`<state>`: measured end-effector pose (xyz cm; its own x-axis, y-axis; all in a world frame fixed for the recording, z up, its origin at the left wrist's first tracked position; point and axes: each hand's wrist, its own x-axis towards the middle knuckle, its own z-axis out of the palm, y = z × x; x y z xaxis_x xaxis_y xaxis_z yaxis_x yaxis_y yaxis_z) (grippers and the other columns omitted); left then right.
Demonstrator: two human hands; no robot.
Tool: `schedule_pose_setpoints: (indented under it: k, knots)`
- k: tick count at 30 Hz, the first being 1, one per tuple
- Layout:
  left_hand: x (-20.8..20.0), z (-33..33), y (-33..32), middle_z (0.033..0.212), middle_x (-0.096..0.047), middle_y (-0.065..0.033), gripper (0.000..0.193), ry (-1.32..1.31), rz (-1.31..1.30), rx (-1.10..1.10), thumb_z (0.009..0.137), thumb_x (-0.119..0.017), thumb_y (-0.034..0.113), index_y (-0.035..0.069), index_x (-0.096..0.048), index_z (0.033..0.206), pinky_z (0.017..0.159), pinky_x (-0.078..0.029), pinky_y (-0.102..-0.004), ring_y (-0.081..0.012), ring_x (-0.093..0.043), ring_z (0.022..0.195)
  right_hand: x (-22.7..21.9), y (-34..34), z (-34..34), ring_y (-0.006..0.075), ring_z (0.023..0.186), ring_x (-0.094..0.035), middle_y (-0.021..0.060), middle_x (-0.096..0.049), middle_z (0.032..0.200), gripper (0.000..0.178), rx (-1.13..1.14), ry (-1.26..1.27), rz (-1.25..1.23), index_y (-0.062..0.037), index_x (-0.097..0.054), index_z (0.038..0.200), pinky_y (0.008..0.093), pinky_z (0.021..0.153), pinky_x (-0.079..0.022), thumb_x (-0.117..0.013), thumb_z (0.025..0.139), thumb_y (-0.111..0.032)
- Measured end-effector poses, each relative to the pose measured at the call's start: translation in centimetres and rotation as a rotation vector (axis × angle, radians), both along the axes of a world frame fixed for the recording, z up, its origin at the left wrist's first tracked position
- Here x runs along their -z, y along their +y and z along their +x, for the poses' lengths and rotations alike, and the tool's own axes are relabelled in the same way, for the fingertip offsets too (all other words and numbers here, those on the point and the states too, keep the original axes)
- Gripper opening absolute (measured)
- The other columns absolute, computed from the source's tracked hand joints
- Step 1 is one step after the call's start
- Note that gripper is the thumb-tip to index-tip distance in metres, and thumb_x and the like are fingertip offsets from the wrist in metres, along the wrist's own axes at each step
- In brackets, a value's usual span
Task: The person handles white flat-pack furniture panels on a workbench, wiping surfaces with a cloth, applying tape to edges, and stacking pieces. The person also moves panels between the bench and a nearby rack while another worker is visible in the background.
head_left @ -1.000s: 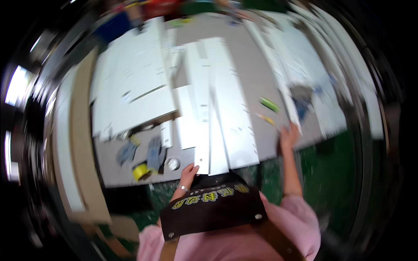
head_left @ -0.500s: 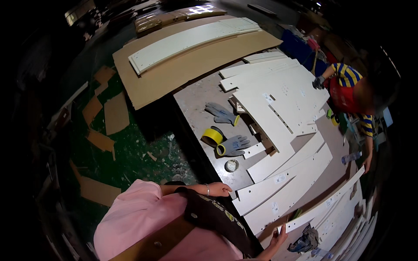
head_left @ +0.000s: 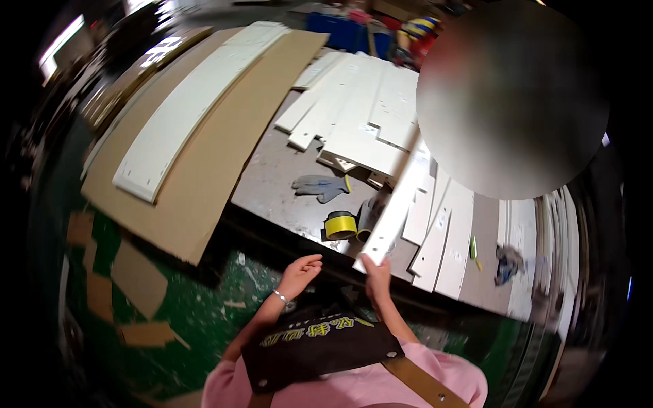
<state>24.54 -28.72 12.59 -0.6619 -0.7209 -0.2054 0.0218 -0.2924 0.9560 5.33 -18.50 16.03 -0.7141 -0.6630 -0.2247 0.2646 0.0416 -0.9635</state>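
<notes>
My right hand (head_left: pixel 378 273) grips the near end of a long white board (head_left: pixel 396 214), its thumb on top by a drilled hole. The board slants away over the table and crosses other white panels; its far end runs up to a large grey blur. My left hand (head_left: pixel 301 274), with a bracelet at the wrist, is held left of the board, in front of the table edge. Its fingers are loosely curled together with nothing visible in them. Near the board lie a yellow tape roll (head_left: pixel 340 225) and a grey work glove (head_left: pixel 321 188); a second glove is partly hidden behind the board.
Stacked white panels (head_left: pixel 360 139) cover much of the table (head_left: pixel 269 178). At left, a long white board (head_left: pixel 197 109) rests on a cardboard sheet (head_left: pixel 204 197). Cardboard scraps (head_left: pixel 139 275) litter the green floor. A co-worker's striped sleeve (head_left: pixel 417 28) shows at the back, beside the blur.
My right hand has swung the long board from the table's right side to in front of me. My left hand has come away from the panels' edge. My view has turned right.
</notes>
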Motion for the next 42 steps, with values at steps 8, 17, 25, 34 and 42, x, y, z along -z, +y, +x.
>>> schedule_pose_setpoints:
  k: [8, 17, 25, 34, 42]
  knots:
    - [-5.0, 1.0, -12.1, 0.116, -0.056, -0.0108, 0.053, 0.029, -0.149, -0.085, 0.087, -0.061, 0.014, 0.0, -0.04, 0.133, 0.087, -0.046, -0.0279, -0.0164, -0.055, 0.102, -0.4, -10.2, 12.9, 0.0084, 0.083, -0.057, 0.0024, -0.062, 0.094, 0.03, -0.468, -0.116, -0.102, 0.0009, -0.056, 0.104, 0.0249, 0.073, -0.047, -0.068, 0.081, -0.015]
    - [-8.3, 14.0, -28.6, 0.109, -0.061, -0.0176, 0.044, -0.455, -0.468, -0.525, 0.086, -0.064, 0.023, -0.002, -0.051, 0.119, 0.085, -0.046, -0.0332, -0.0244, -0.059, 0.1, -2.4, -25.7, 20.5, 0.0048, 0.078, -0.051, 0.001, -0.056, 0.093, 0.057, -1.133, -0.163, -0.278, -0.0009, -0.039, 0.13, 0.0194, 0.068, -0.043, -0.068, 0.082, -0.007]
    - [-9.4, 37.3, -46.0, 0.128, -0.051, -0.0204, 0.058, -0.707, -0.612, -0.479, 0.085, -0.065, 0.024, -0.006, -0.043, 0.129, 0.101, -0.036, -0.0334, -0.027, -0.047, 0.121, 1.5, -32.1, 20.1, 0.0043, 0.071, -0.052, 0.0005, -0.058, 0.086, 0.042, -0.836, 0.034, -0.154, -0.0006, -0.047, 0.125, 0.0182, 0.067, -0.043, -0.061, 0.086, -0.003]
    - [-5.7, 47.5, -63.8, 0.13, -0.051, -0.0178, 0.058, -0.552, -0.517, -0.212, 0.086, -0.063, 0.025, -0.005, -0.042, 0.131, 0.102, -0.035, -0.0323, -0.0237, -0.046, 0.122, 3.5, -35.5, 29.2, 0.0042, 0.075, -0.053, -0.0017, -0.057, 0.083, 0.031, -0.491, 0.074, 0.056, -0.0002, -0.055, 0.117, 0.0192, 0.069, -0.044, -0.062, 0.088, -0.008]
    - [-3.2, 49.1, -68.2, 0.124, -0.056, -0.0156, 0.052, -0.558, -0.56, -0.102, 0.089, -0.058, 0.032, -0.001, -0.048, 0.128, 0.095, -0.041, -0.032, -0.0224, -0.054, 0.112, 0.5, -35.5, 38.4, 0.0065, 0.076, -0.054, -0.0009, -0.059, 0.086, 0.033, -0.392, 0.084, 0.198, 0.0002, -0.053, 0.119, 0.0208, 0.068, -0.044, -0.061, 0.09, -0.013]
